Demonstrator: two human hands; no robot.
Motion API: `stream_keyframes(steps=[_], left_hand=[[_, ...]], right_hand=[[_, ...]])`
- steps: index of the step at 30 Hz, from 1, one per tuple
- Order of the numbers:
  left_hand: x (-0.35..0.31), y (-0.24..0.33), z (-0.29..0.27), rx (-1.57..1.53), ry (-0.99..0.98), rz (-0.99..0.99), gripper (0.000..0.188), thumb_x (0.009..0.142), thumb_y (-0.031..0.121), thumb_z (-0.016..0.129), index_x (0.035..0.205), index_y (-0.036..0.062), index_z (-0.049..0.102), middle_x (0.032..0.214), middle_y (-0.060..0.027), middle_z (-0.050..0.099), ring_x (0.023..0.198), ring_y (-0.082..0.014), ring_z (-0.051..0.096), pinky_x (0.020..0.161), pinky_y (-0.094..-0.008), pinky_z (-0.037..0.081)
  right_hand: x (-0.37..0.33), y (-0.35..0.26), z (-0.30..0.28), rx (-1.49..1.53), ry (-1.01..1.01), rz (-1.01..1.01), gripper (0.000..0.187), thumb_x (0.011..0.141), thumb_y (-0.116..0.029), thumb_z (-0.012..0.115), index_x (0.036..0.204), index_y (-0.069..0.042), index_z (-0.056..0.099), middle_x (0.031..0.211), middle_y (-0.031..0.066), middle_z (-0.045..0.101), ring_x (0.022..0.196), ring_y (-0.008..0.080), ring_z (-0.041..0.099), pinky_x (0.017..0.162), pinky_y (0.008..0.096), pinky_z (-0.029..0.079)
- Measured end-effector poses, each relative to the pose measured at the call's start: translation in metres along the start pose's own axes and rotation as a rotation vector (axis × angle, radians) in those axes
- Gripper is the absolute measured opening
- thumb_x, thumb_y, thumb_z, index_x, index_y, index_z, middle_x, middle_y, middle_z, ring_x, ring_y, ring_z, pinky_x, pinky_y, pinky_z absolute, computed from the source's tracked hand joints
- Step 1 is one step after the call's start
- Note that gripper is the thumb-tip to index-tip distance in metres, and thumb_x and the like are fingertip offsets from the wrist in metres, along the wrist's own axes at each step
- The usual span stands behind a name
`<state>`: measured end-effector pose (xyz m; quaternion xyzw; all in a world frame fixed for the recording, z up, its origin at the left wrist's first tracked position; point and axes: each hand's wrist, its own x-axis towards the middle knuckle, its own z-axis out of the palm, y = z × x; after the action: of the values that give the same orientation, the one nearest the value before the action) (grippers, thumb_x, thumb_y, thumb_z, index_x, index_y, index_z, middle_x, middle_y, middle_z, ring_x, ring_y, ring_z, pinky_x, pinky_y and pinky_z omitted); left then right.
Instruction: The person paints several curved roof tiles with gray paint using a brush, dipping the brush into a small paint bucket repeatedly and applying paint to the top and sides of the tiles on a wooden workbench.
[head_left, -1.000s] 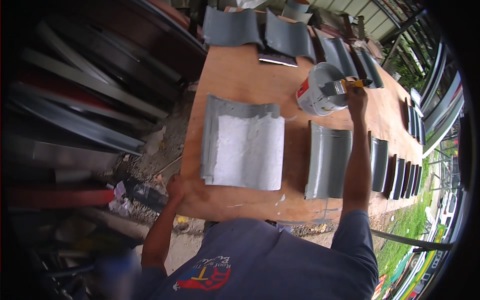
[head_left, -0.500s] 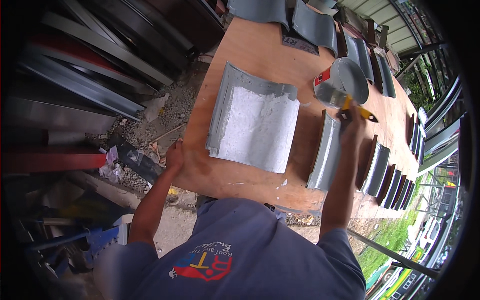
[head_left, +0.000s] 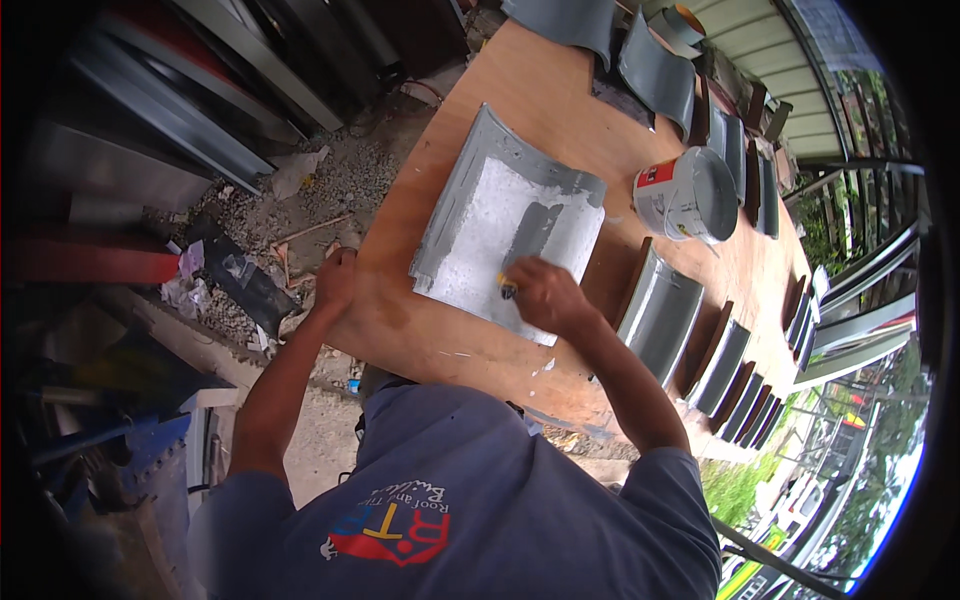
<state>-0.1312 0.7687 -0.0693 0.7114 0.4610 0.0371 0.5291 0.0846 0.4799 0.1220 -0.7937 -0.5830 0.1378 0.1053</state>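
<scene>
A curved roof tile (head_left: 470, 215) lies on the wooden table in front of me, its middle white and its borders grey. Down the white part runs a fresh grey paint streak (head_left: 534, 230). My right hand (head_left: 548, 295) is closed around a paintbrush, whose yellow handle (head_left: 507, 284) shows by the fingers. The bristles are mostly hidden by the hand, low over the tile. At the table's left edge my left hand (head_left: 337, 280) is closed on the edge, its fingertips partly hidden. A white bucket of grey paint (head_left: 690, 197) stands right of the tile.
Several grey tiles stand on the right, the nearest grey tile (head_left: 662, 312) beside my right forearm. More tiles (head_left: 655, 70) sit at the far end of the wooden table (head_left: 400, 305). Metal profiles (head_left: 150, 105) lean at the left over gravel (head_left: 335, 190) and scraps.
My right hand has moved left from the paint bucket to the tile with the paintbrush. A grey streak now shows on the white surface. My left hand stays at the table edge.
</scene>
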Motion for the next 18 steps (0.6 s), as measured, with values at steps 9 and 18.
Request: stream_keyframes(steps=[9, 18], left_hand=[[-0.007, 0.017, -0.002, 0.039, -0.026, -0.064, 0.047, 0.100, 0.037, 0.042, 0.111, 0.0014, 0.071, 0.111, -0.0272, 0.071, 0.107, -0.0466, 0.067, 0.094, -0.0512, 0.051], [-0.002, 0.008, 0.003, 0.039, -0.006, 0.000, 0.044, 0.099, 0.036, 0.042, 0.109, 0.0029, 0.070, 0.109, -0.0289, 0.070, 0.107, -0.0488, 0.065, 0.093, -0.0552, 0.049]], right_hand=[[0.076, 0.090, -0.060, 0.058, 0.249, 0.563, 0.029, 0.092, -0.026, 0.077, 0.096, 0.002, 0.068, 0.088, 0.0245, 0.070, 0.084, 0.0412, 0.071, 0.074, 0.0503, 0.054], [0.061, 0.089, -0.017, -0.264, 0.273, -0.078, 0.022, 0.091, -0.018, 0.075, 0.100, 0.001, 0.070, 0.092, 0.0230, 0.071, 0.089, 0.0422, 0.070, 0.079, 0.0476, 0.054]])
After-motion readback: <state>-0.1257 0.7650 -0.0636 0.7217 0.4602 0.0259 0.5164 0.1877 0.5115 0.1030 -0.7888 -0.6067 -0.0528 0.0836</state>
